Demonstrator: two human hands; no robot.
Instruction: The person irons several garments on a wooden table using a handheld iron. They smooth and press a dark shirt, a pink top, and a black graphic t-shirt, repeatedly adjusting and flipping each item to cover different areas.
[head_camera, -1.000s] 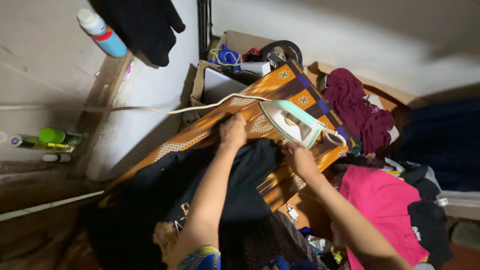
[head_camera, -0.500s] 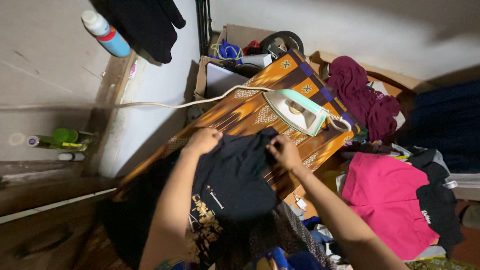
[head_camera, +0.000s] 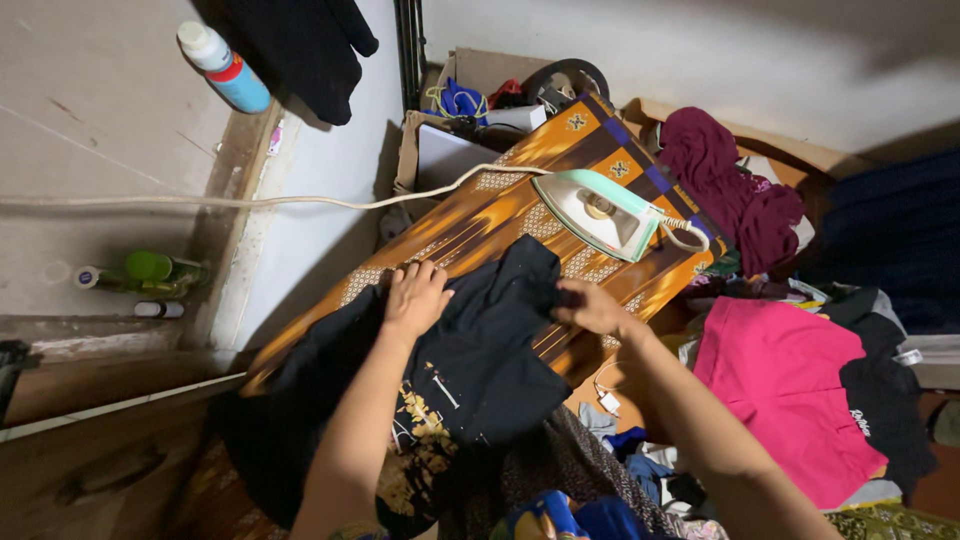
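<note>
Head view, left hand (head_camera: 415, 298) flat on black garment (head_camera: 480, 350), right hand (head_camera: 590, 306) pinching its edge

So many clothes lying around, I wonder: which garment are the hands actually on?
The black garment on the patterned board; left hand presses it, right hand grips its edge.

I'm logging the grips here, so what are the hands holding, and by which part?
The right hand pinches the black garment at its right edge. The left hand lies flat on the garment's upper part, pressing rather than gripping.
</note>
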